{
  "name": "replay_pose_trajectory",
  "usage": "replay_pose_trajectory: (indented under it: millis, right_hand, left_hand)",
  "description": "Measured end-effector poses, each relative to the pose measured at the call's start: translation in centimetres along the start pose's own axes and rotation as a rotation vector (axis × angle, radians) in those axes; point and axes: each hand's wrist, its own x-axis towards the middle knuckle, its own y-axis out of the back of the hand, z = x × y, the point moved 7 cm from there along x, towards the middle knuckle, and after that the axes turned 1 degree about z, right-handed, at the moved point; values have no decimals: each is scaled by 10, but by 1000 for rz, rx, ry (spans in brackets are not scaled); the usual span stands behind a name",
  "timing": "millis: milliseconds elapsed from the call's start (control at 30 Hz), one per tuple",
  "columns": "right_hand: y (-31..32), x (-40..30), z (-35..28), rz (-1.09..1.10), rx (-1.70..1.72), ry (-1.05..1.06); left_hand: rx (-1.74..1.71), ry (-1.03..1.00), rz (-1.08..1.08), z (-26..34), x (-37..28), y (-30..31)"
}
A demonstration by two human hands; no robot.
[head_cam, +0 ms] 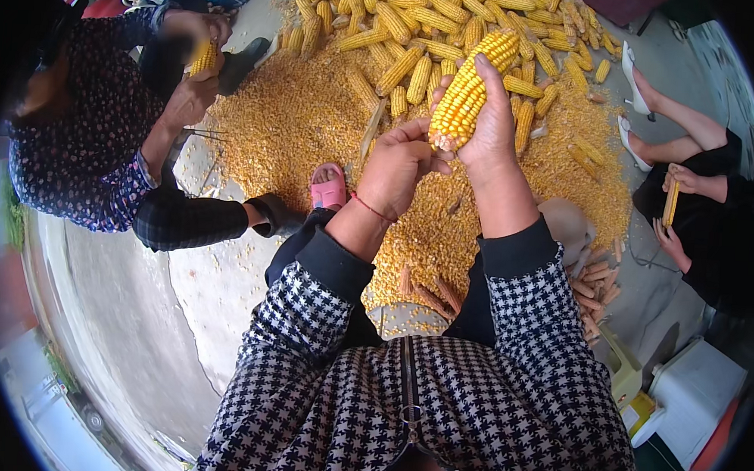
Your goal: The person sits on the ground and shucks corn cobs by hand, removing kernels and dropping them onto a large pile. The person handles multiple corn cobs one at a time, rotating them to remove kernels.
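Note:
My right hand (495,123) is closed around a dried ear of corn (473,86), which it holds tilted, with the broken end towards me. My left hand (402,166) is at that lower end, its fingertips touching or very close to it; whether they pinch anything cannot be told. A red string circles the left wrist. Below both hands lies a wide heap of loose corn kernels (280,126), and beyond them rises a pile of unshelled corn ears (429,18).
A person (93,108) at the left holds a corn ear. Another person (722,198) at the right holds a thin ear or cob. Bare corn cobs (597,284) lie at the right, near a white container (697,397). A pink sandal (328,187) stands by the kernels.

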Motion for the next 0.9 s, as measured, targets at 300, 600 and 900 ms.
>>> replay_pose_trajectory:
  millis: [300,600,900]
  right_hand:
    - [-3,-4,-8,-21,-139,103]
    - [-8,-6,-5,-43,-243,128]
    - [-1,-3,-6,-10,-198,112]
  left_hand:
    - [41,-19,-51,7,-2,-4]
    - [106,-14,-26,1,3,2]
    - [346,-73,-16,19,-5,2]
